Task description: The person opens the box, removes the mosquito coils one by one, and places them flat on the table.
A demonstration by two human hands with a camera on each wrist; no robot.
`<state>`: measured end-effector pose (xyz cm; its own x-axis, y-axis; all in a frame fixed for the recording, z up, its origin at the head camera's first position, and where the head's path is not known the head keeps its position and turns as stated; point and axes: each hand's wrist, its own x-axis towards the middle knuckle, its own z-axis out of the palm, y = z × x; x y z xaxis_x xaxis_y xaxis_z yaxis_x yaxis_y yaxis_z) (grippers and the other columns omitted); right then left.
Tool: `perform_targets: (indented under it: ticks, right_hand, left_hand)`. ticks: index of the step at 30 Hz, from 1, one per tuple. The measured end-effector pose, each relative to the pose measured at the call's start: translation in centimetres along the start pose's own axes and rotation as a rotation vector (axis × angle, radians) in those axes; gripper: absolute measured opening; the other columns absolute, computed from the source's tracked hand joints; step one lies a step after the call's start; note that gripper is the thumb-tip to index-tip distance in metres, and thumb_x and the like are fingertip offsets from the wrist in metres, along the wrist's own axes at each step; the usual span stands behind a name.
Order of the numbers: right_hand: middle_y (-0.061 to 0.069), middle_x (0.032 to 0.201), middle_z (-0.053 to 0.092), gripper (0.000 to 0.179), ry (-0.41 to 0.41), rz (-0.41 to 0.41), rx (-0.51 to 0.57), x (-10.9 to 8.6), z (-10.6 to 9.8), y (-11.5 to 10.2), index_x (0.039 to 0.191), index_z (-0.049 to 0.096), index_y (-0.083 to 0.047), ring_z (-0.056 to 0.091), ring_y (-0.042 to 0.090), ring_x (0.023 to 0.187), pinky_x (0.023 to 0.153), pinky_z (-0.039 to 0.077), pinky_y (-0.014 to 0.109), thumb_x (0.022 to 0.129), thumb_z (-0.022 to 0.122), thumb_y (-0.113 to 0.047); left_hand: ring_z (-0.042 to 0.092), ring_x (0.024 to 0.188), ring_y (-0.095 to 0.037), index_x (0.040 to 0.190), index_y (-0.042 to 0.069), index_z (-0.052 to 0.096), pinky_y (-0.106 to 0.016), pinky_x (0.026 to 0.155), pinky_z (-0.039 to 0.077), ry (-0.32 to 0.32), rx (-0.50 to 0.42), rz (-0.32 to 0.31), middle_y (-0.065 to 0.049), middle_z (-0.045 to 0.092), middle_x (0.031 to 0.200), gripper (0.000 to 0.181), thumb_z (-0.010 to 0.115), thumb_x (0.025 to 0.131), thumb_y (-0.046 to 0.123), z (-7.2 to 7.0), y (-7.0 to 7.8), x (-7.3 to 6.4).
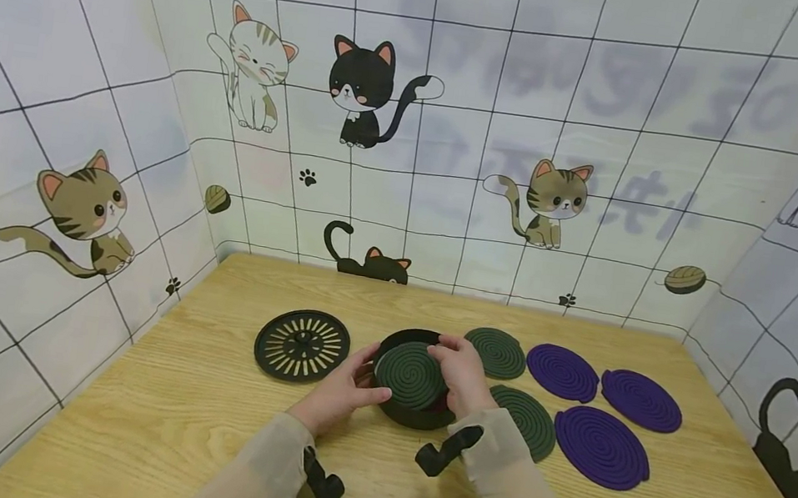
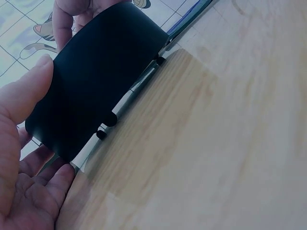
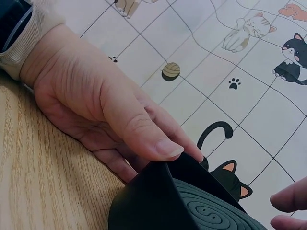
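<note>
A round black mosquito coil holder (image 1: 413, 419) sits between the hands, with a dark green mosquito coil (image 1: 413, 375) inside its rim. My left hand (image 1: 342, 393) holds the holder's left side. In the left wrist view its thumb lies along the black wall (image 2: 96, 81), and other fingers reach below near the small feet (image 2: 111, 119). My right hand (image 1: 467, 376) grips the opposite side, thumb at the rim and fingers curled behind it in the right wrist view. Part of the coil's edge is hidden by the wall there.
Left of the holder lies its black slotted lid (image 1: 302, 345). To the right are two more green coils (image 1: 495, 353) and three purple coils (image 1: 602, 447), flat on the wooden table (image 1: 140, 434). Cat-print walls (image 1: 459, 139) enclose the table's back and sides.
</note>
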<state>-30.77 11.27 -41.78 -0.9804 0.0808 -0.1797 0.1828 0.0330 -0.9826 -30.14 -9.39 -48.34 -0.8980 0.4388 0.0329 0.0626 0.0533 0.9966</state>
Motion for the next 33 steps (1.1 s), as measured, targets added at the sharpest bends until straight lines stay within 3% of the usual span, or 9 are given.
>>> perform_targets:
  ticks: [27,33]
  right_hand:
    - [0.020,0.137,0.041,0.048,-0.031,0.011,0.023,-0.07,0.13,0.00,0.140,0.039,0.002,0.033,0.039,0.131,0.111,0.023,0.055,0.095,0.055,-0.007]
    - [0.021,0.140,0.039,0.046,-0.027,0.024,0.032,0.11,0.11,-0.01,0.139,0.042,0.002,0.034,0.038,0.130,0.111,0.026,0.053,0.095,0.055,-0.007]
  left_hand:
    - [0.027,0.141,-0.029,0.155,0.013,0.014,-0.041,0.108,0.036,-0.011,-0.022,0.008,-0.011,0.023,0.156,0.090,0.073,0.088,0.021,-0.02,0.15,0.06]
    - [0.026,0.142,-0.030,0.155,0.013,0.014,-0.042,0.109,0.034,-0.012,-0.018,0.008,-0.012,0.021,0.157,0.087,0.071,0.089,0.018,0.01,0.15,-0.01]
